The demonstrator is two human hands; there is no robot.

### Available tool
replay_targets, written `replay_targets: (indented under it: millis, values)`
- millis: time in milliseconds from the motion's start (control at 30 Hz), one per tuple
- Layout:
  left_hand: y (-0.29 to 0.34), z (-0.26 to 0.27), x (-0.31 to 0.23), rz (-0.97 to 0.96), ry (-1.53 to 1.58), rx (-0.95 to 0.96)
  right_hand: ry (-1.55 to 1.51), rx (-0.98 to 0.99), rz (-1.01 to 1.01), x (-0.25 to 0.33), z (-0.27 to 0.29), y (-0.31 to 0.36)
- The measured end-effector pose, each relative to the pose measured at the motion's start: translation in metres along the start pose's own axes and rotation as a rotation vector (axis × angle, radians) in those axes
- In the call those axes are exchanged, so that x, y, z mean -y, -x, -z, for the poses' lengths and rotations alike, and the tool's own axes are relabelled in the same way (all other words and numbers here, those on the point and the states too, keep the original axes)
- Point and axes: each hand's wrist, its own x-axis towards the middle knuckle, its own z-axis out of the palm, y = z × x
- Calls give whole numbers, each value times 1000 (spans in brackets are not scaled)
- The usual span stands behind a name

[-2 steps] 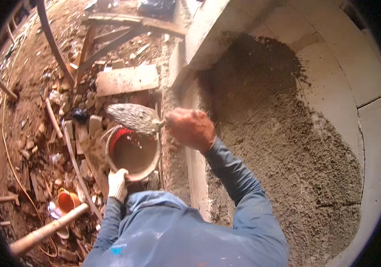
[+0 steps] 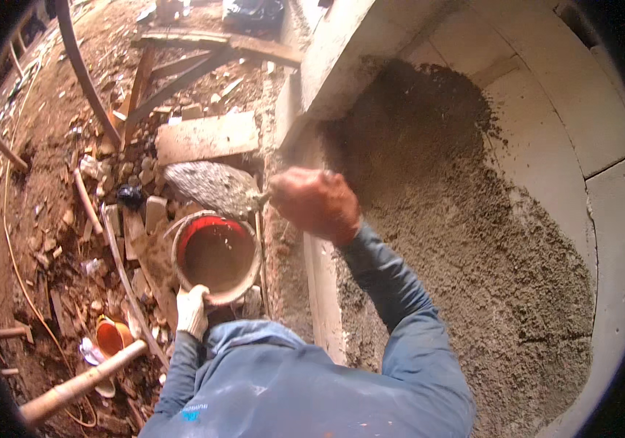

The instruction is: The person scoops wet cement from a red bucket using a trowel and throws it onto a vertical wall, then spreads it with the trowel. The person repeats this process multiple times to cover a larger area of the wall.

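My right hand [image 2: 316, 204] is closed round the handle of a trowel [image 2: 212, 187], whose broad blade points left and is coated with wet grey mortar. The blade hangs above the far rim of a round bucket [image 2: 255, 269] with a red inner wall. Wet mortar [image 2: 217, 257] fills the lower part of that bucket. In a pale glove, my left hand [image 2: 192, 310] grips the bucket's near left rim. To the right of my right arm, rough mortar [image 2: 466, 255] covers much of the pale block wall [image 2: 546, 109].
A wooden frame [image 2: 181, 73] and a flat board [image 2: 206, 137] are beyond the bucket. At lower left lie a pole [image 2: 82, 381] and an orange container [image 2: 112, 336], among rubble and sticks. A concrete ledge [image 2: 323, 292] runs between the bucket and the mortared wall.
The trowel blade has moved slightly left and up, away from the bucket's opening, and more of the red inner wall shows. My left hand stays on the rim.
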Motion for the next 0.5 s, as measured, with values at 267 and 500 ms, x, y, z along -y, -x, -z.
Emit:
replay_targets:
  millis: [267,500]
  values:
    - [3,26,-17,47,-28,-93,-684,-211,-188,-184,86,-78]
    - [-2,32,-4,58,-40,-183,-505,-822,-831,-331,149,11]
